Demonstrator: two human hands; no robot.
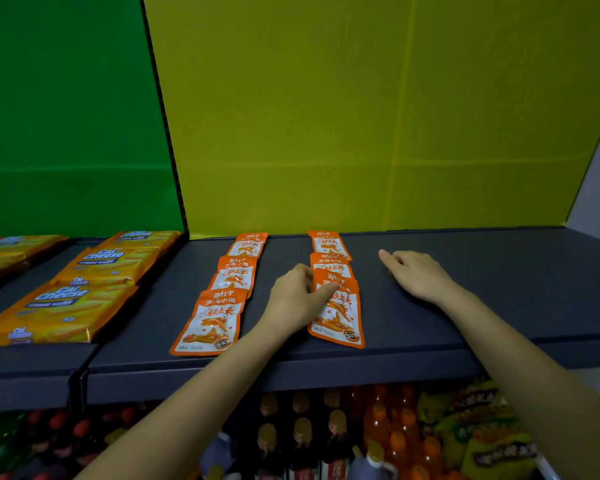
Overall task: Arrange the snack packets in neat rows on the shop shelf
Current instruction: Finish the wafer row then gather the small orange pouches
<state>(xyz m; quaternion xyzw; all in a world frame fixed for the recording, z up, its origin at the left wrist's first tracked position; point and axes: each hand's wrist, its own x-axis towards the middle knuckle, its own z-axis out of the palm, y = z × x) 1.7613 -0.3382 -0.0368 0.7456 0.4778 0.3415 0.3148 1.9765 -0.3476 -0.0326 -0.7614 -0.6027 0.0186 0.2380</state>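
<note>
Orange-and-white snack packets lie in two rows on the dark grey shelf (465,271). The left row runs front to back: a near packet (210,323), a middle one (232,275) and a far one (248,244). The right row has a far packet (328,244), a middle one (329,263) and a near stack (340,317). My left hand (297,296) rests at the left edge of that near stack, thumb pressing on its top. My right hand (416,275) lies flat and empty on the bare shelf to the right of the rows.
Yellow cheese wafer packs (66,306) lie in rows on the shelf section to the left. Green (66,116) and yellow (361,116) back panels rise behind. Below the shelf's front lip (291,372) stand bottles (302,434) and bagged snacks (482,427).
</note>
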